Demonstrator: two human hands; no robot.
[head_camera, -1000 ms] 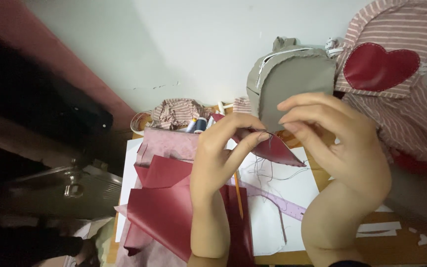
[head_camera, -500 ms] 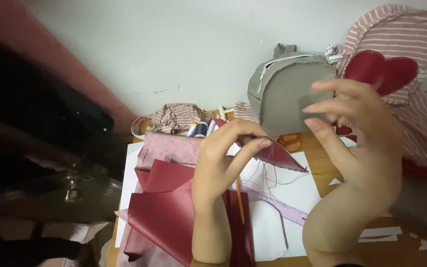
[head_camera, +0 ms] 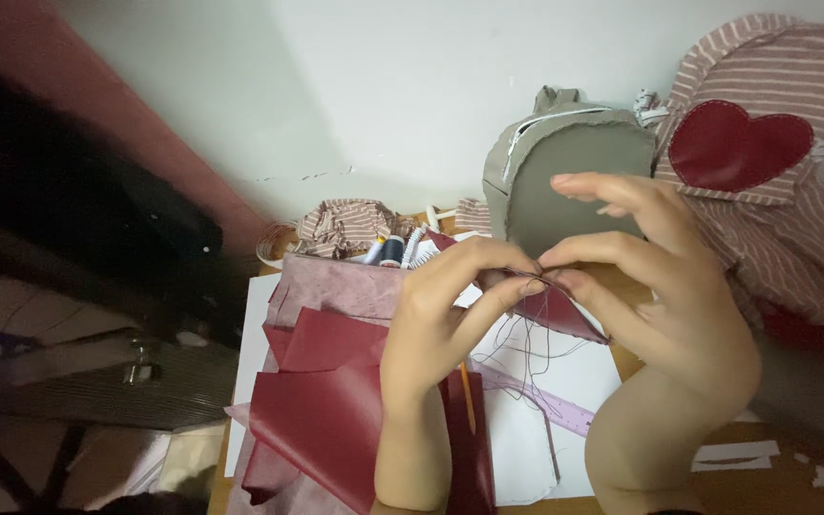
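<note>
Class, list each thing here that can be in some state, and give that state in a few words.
left hand: pinching the dark red piece
right hand: pinching at the same spot
dark red piece: held up, thread dangling
grey backpack: upright, zip looks partly open
red sheets: lying folded, overlapping

**No packages, labels, signs or screens in view**

Nothing of that kind shows on the table or the wall behind it. No box, wrapper or bag with printing appears, no tag or sticker can be made out, no sign hangs on the pale wall, and no display is lit anywhere. The dark area at the left edge is too blurred to tell what it holds.
</note>
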